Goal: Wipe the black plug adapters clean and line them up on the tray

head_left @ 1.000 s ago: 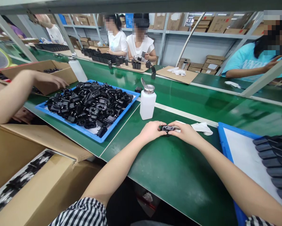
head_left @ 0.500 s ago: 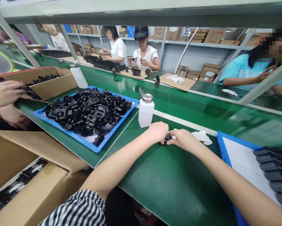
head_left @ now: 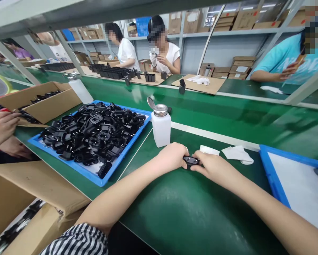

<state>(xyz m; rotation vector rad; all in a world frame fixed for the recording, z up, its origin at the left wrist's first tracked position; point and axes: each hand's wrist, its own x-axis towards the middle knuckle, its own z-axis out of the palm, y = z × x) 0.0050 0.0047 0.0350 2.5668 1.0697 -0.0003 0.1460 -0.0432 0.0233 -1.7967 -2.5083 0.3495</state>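
My left hand (head_left: 171, 156) and my right hand (head_left: 214, 168) meet over the green table (head_left: 191, 209) and together grip one small black plastic plug part (head_left: 191, 161) between their fingertips. Just beyond my hands stands a white dispenser bottle (head_left: 161, 127) with a metal top. Two white cloth pieces (head_left: 237, 154) lie right of the bottle. To the left, a blue tray (head_left: 68, 163) is heaped with several black plug parts (head_left: 95, 129).
A second blue tray (head_left: 274, 177) with a white liner sits at the right. Cardboard boxes (head_left: 42, 102) with black parts stand at the left, where another person's hand (head_left: 1, 127) works. Across the green conveyor (head_left: 228, 113), people sit at a bench below shelves of cartons.
The view has swung left and down a little. My hands stay together on the black part, which now shows more between them. The neighbour's hand at left has drawn back from the tray.
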